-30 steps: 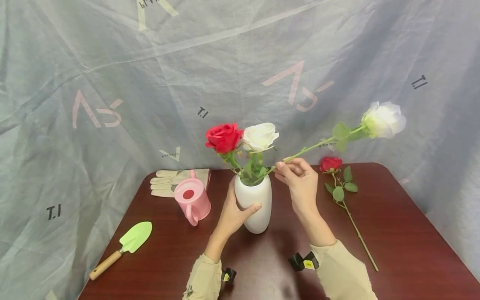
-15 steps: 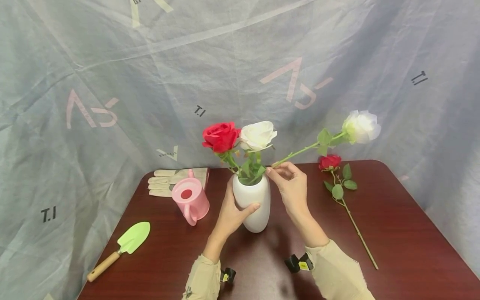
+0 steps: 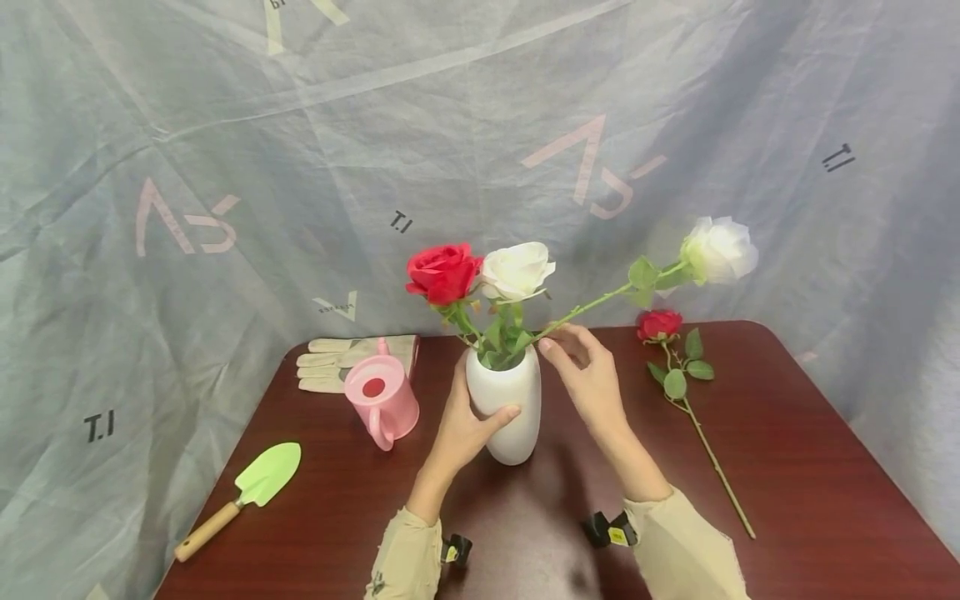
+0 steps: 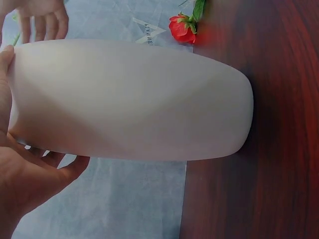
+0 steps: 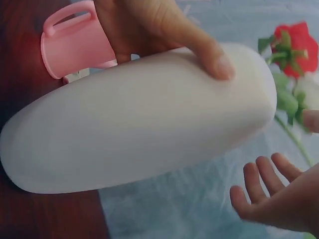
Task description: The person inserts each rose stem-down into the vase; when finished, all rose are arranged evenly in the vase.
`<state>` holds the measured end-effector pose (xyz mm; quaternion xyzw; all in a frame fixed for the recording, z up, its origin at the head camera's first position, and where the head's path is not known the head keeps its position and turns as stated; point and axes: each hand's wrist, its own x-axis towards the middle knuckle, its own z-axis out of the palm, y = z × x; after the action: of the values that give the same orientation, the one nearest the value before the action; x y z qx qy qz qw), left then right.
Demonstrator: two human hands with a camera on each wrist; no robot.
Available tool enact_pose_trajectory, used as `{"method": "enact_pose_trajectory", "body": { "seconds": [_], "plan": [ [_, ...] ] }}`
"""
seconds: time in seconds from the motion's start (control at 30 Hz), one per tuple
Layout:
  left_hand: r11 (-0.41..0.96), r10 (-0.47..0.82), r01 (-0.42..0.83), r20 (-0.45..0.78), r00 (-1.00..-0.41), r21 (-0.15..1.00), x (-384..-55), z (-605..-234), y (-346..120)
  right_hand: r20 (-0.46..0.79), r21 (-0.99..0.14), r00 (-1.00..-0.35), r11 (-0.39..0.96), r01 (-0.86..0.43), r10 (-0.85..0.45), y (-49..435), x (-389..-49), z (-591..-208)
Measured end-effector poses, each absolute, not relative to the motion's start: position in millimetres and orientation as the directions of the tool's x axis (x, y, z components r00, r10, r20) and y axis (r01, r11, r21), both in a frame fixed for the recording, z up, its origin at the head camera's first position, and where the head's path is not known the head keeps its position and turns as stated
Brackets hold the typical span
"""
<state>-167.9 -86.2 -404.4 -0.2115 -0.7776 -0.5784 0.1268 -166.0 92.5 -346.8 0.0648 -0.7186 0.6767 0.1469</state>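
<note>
My left hand (image 3: 463,421) grips a white vase (image 3: 512,408) from the left, thumb across its front. In the vase stand a red rose (image 3: 444,273) and a white rose (image 3: 516,271), their heads close together. A second white rose (image 3: 718,250) leans far out to the right, its stem running down to the vase mouth. Beside that stem is my right hand (image 3: 592,375), fingers loosely bent. In the right wrist view, thumb and fingers stand apart, with a green stem (image 5: 294,138) passing between them. The stem ends inside the vase are hidden.
Another red rose (image 3: 660,325) lies on the dark table (image 3: 817,467) at the right. A pink watering can (image 3: 386,400) stands left of the vase, before white gloves (image 3: 322,367). A green trowel (image 3: 270,473) lies at the far left. Grey cloth (image 3: 315,167) hangs behind.
The leaning white rose has come left and its stem has slid lower toward the vase. My right hand followed it, then loosened from the stem. My left hand stays on the vase.
</note>
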Motion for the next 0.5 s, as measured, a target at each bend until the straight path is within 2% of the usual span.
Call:
{"method": "enact_pose_trajectory", "body": {
  "seconds": [0.1, 0.2, 0.33, 0.5],
  "plan": [
    [0.244, 0.177, 0.47, 0.438, -0.881, 0.848, -168.0, -404.9, -85.6, 0.242, -0.951, -0.963, -0.17, -0.26, 0.118, 105.6, -174.6, -360.7],
    [0.249, 0.178, 0.464, 0.431, -0.885, 0.85, -167.5, -404.7, -85.4, 0.234, -0.879, -0.965, -0.398, -0.262, 0.12, 119.0, -179.5, -363.7],
    [0.251, 0.174, 0.461, 0.429, -0.886, 0.851, -166.7, -403.6, -86.0, 0.236, -0.793, -0.966, -0.554, -0.254, 0.105, 135.6, -183.6, -356.4],
    [0.246, 0.181, 0.464, 0.43, -0.884, 0.851, -167.3, -403.1, -87.0, 0.199, -0.636, -0.978, -0.749, -0.183, 0.07, 151.6, -190.2, -346.7]
  ]
}}
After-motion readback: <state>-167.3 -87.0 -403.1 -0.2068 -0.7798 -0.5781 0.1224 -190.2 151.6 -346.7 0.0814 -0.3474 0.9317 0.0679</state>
